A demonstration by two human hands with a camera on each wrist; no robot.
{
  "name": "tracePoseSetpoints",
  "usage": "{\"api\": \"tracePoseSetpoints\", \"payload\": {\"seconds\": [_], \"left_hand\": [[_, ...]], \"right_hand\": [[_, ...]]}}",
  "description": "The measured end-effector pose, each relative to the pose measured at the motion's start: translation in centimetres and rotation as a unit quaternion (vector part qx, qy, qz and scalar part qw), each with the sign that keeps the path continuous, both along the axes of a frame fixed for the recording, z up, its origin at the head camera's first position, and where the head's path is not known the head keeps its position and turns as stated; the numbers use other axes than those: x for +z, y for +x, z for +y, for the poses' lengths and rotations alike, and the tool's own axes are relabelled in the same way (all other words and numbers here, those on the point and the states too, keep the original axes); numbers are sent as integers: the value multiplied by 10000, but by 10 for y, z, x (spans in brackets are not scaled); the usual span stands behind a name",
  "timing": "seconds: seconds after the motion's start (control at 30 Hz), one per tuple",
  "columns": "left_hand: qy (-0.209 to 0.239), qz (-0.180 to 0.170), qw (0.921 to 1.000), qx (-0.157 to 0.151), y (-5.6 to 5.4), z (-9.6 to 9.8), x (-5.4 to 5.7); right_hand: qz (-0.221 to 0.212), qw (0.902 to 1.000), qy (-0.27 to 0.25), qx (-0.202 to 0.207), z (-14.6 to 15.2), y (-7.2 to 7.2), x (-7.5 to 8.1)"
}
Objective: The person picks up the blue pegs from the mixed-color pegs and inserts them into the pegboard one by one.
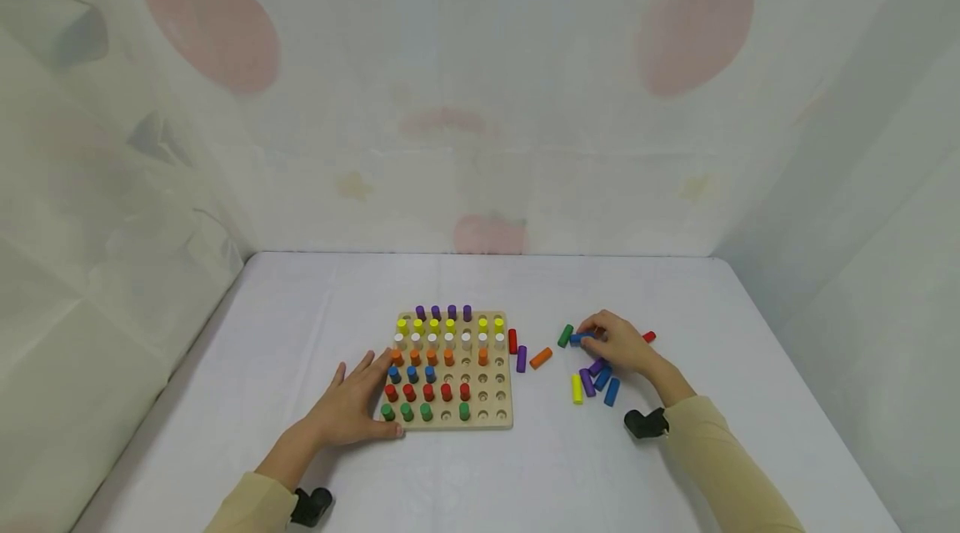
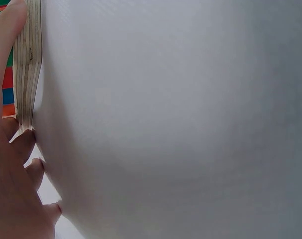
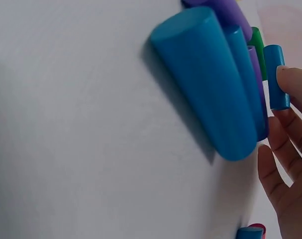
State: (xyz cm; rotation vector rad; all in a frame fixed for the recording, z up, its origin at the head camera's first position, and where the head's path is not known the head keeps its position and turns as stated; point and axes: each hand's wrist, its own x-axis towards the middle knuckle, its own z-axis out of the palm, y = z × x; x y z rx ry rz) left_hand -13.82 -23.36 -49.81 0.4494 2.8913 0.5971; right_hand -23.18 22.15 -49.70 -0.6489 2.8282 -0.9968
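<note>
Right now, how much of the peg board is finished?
Part of it. The white row looks full. The right hand pinches a blue peg, while the left hand touches the board. The other rows have gaps; the blue row has only three pegs in. Several loose pegs, like the yellow peg, lie on the table, apparently waiting.

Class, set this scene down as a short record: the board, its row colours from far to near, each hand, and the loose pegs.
Board: wooden, with upright coloured pegs and some unfilled holes
Rows: purple, yellow, white, orange, blue, red, green
Left hand: touches the board's left side
Right hand: pinches a blue peg
Loose pegs: right of the board; red, purple, orange, green, yellow, blue
</note>
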Motion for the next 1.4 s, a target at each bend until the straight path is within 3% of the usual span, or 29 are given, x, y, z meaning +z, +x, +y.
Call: {"api": "tracePoseSetpoints", "payload": {"seconds": [0.57, 1.1, 1.4], "left_hand": [[3, -45, 10000, 14, -2, -1, -3], [-3, -32, 10000, 12, -1, -1, -1], [-2, -43, 10000, 20, -1, -1, -3]], "right_hand": [[37, 9990, -449, 65, -25, 1, 16], [249, 9966, -480, 623, -63, 4, 22], [-54, 9932, -778, 868, -85, 5, 29]]}}
